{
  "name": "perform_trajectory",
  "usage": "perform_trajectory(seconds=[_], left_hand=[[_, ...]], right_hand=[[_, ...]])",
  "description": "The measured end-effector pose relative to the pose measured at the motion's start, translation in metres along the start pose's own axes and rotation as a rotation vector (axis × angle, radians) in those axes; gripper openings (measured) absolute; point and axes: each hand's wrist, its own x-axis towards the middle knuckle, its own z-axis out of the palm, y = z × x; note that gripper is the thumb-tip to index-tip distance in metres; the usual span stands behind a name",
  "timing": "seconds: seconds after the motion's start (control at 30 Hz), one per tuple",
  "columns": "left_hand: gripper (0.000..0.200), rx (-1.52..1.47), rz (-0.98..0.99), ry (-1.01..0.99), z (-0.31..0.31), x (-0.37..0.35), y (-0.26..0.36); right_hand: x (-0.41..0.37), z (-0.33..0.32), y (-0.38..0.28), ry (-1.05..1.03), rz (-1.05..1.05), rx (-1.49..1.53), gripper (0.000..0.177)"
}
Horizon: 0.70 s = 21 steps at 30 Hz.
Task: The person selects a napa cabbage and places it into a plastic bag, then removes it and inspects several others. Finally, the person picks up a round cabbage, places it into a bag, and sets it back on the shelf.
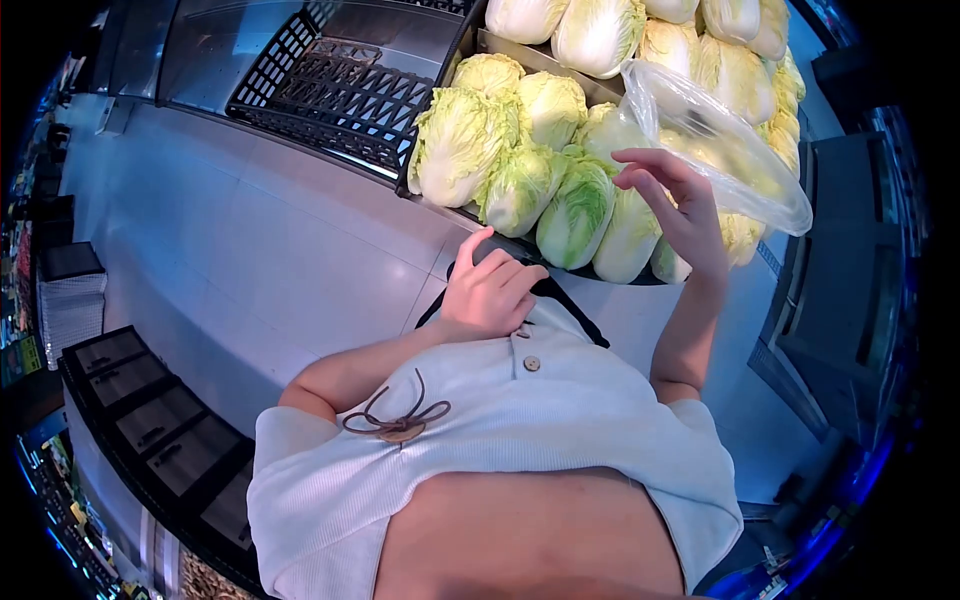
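Observation:
My right hand [680,205] is raised in front of a clear plastic bag [745,185]. Its fingers are bent, with a gap between thumb and fingertips, and I see nothing gripped in it. The bag lies spread over the right part of a pile of napa cabbages [455,150]. At my waist, near the front edge of the display, my left hand [490,295] is loosely curled with its index finger stretched out, and it holds nothing. Just beyond it sit a pale green cabbage [520,190] and a greener cabbage [577,215].
A black plastic crate [340,100] stands left of the cabbages. Grey tiled floor [270,215] stretches to my left. A row of black drawers or bins [150,420] lines the lower left, and a dark cabinet [850,250] stands to the right.

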Motion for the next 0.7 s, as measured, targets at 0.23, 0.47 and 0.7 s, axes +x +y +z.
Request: perform_trajectory(seconds=[0.23,0.47,0.7], left_hand=[[0.020,-0.222,-0.467,-0.040,0.002,-0.024,-0.075],[0.044,-0.304,-0.725,-0.009,0.023,-0.062,-0.133],[0.055,-0.414,-0.808,0.039,0.038,-0.065,-0.134]], right_hand=[[0.001,0.050,0.007,-0.124,0.072,-0.048,0.022],[0.002,0.059,0.010,-0.099,0.121,-0.163,0.023],[0.001,0.041,0.043,0.150,0.156,-0.253,0.021]])
